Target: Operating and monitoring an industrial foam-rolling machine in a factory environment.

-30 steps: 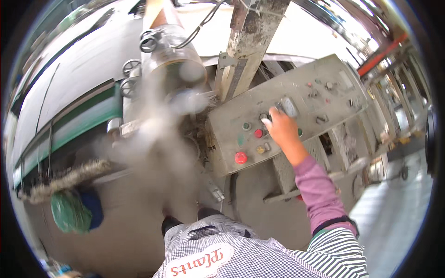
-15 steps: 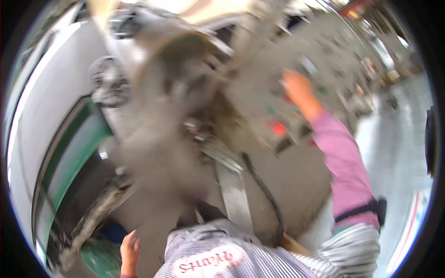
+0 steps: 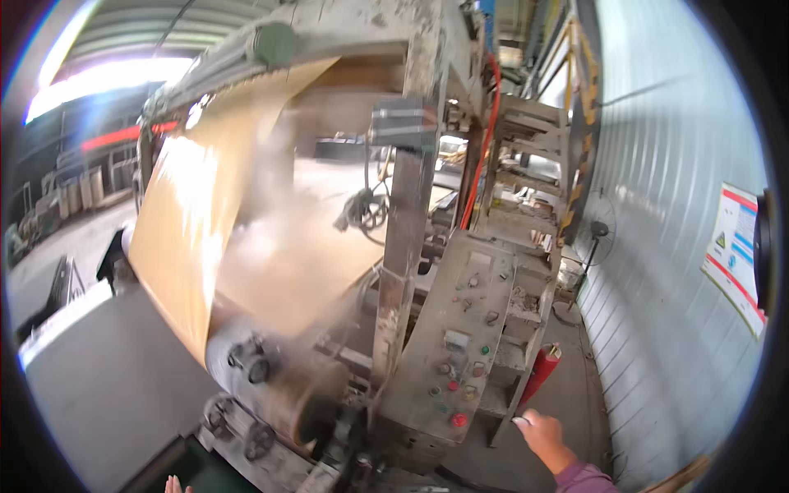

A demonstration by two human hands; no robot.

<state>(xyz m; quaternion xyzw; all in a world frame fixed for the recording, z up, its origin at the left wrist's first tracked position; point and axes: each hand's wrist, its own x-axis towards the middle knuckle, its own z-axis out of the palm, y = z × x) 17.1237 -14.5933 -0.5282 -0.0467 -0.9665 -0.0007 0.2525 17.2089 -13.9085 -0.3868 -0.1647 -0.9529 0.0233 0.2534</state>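
there, one right hand (image 3: pixel 542 435) beside one control panel (image 3: pixel 460 345).

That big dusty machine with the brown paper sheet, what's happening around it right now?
A person stands at a large grimy machine where a wide brown paper sheet runs down to a roller, with steam or dust rising. The right hand hovers open just beside the grey control panel, near its red button, holding nothing. Only the left hand's fingertips show at the bottom edge.

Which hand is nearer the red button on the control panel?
Right. The right hand is just right of the red button; the left hand barely shows, far left at the bottom edge.
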